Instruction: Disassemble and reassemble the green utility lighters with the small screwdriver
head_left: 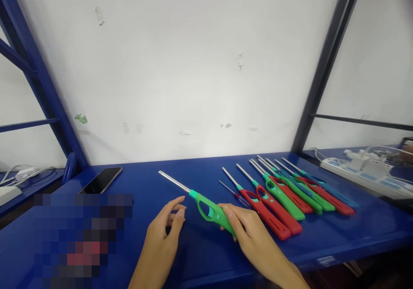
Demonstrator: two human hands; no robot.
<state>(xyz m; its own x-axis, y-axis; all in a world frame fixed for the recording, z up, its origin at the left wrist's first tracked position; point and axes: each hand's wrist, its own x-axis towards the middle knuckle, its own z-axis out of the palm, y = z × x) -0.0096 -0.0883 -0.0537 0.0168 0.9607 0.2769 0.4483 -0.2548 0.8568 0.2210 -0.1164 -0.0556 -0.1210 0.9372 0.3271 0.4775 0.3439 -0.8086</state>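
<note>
A green gas lighter [222, 220] with a long metal tube is in my right hand [253, 233], which is closed around its handle. The tube points up and to the left, over the blue table. My left hand [164, 228] is left of the lighter, apart from it, with loosely curved fingers and nothing visible in them. Just right of my right hand lies a red gas lighter [269, 215]. More lighters in red, green and blue lie in a slanted row beyond it. A small screwdriver [240, 197] rests beside the nearest red lighter.
A phone [102, 180] lies at the back left of the blue table [142, 181]. The area at the lower left is pixelated. A white power strip [364, 172] with plugs is at the right. Blue rack posts [48, 78] stand before a white wall [193, 65].
</note>
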